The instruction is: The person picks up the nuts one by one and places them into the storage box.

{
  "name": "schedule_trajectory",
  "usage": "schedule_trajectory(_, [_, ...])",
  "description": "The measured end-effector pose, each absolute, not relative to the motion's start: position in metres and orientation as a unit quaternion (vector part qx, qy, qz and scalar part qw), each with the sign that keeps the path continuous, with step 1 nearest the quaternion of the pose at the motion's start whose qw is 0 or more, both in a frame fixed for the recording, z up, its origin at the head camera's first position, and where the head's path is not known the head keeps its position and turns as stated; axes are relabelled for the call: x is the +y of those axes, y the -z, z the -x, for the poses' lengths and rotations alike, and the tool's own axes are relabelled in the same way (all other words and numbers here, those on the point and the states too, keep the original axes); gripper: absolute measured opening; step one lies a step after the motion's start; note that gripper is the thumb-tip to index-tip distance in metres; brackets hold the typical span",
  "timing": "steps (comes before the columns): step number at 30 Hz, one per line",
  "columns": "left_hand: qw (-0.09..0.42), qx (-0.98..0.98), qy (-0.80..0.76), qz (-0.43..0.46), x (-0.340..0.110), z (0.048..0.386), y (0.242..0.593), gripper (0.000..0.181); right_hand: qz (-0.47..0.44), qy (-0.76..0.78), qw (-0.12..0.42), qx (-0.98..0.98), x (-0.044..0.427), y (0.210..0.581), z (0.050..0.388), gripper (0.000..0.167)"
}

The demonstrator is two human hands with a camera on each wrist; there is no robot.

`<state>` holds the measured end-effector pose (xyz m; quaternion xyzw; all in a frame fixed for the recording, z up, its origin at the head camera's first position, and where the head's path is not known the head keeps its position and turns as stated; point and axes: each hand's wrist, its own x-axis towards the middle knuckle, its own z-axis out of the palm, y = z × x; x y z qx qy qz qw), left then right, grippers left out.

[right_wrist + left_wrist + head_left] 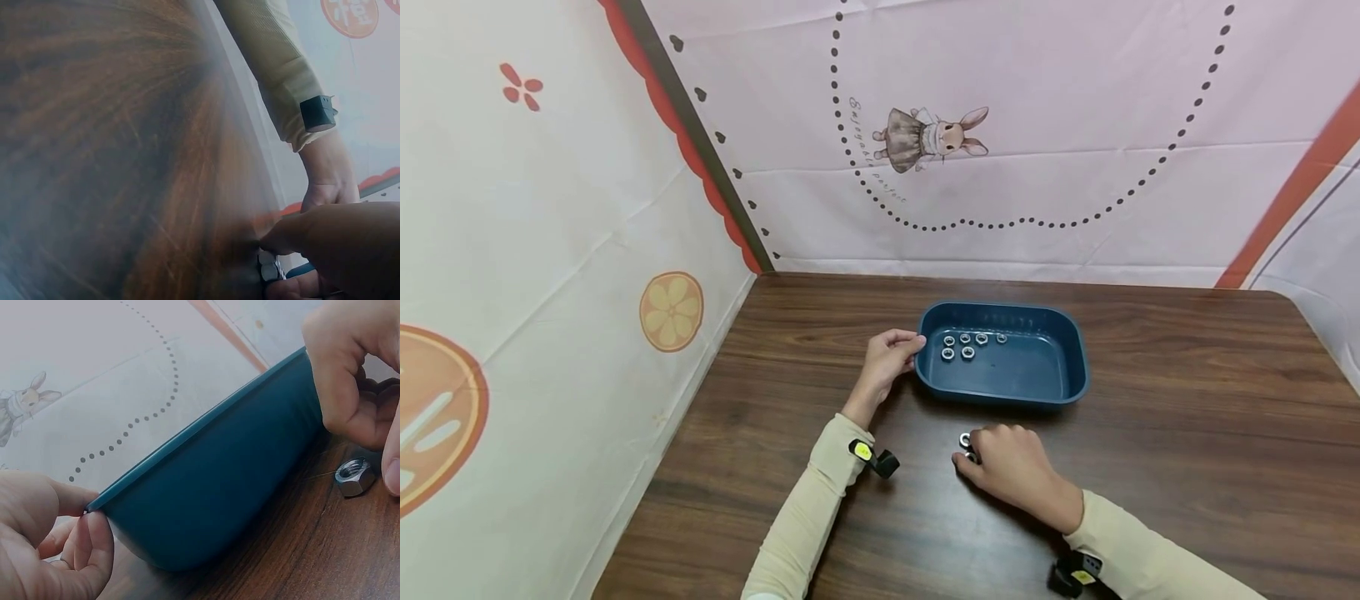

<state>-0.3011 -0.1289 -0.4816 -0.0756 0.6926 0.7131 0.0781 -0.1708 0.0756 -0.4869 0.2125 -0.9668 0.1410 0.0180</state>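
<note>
My left hand (pixel 887 362) pinches the left rim of a blue plastic bin (pixel 1078 367), thumb on top and curled fingers outside, as the left wrist view shows. Several metal hex nuts (pixel 967 353) lie inside the bin toward its left end. In front of the bin my right hand (pixel 1018 471) is low over the table, fingers curled, with a hex nut (pixel 270 269) between thumb and index finger. Another hex nut (pixel 355 477) lies on the table just beside these fingers. The right palm and the other fingertips are partly hidden.
The bin stands on a dark wood-grain table (pixel 1187 433). Behind it hangs a pale printed cloth (pixel 1037 100) with a rabbit figure, and another printed cloth (pixel 572 208) closes off the left side. Each sleeve carries a small black wrist device (pixel 1078 571).
</note>
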Motion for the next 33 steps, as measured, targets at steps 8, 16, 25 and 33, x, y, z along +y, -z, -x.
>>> schedule_trajectory(8, [0.083, 0.694, -0.711, 0.073, -0.131, 0.301, 0.480, 0.023, -0.219, -0.149, 0.019, -0.964, 0.079, 0.480, 0.169, 0.049])
schedule_trajectory(16, [0.084, 0.694, -0.711, 0.071, -0.130, 0.302, 0.476, 0.022, -0.239, -0.196, 0.000, -0.951, 0.106, 0.453, 0.174, 0.051])
schedule_trajectory(25, [0.086, 0.693, -0.712, 0.072, -0.132, 0.301, 0.476, 0.023, -0.315, -0.191, 0.013, -0.930, 0.141, 0.398, 0.217, 0.051])
schedule_trajectory(33, [0.090, 0.700, -0.704, 0.074, -0.131, 0.300, 0.479, 0.022, -0.345, -0.197, -0.022, -0.917, 0.158, 0.379, 0.270, 0.013])
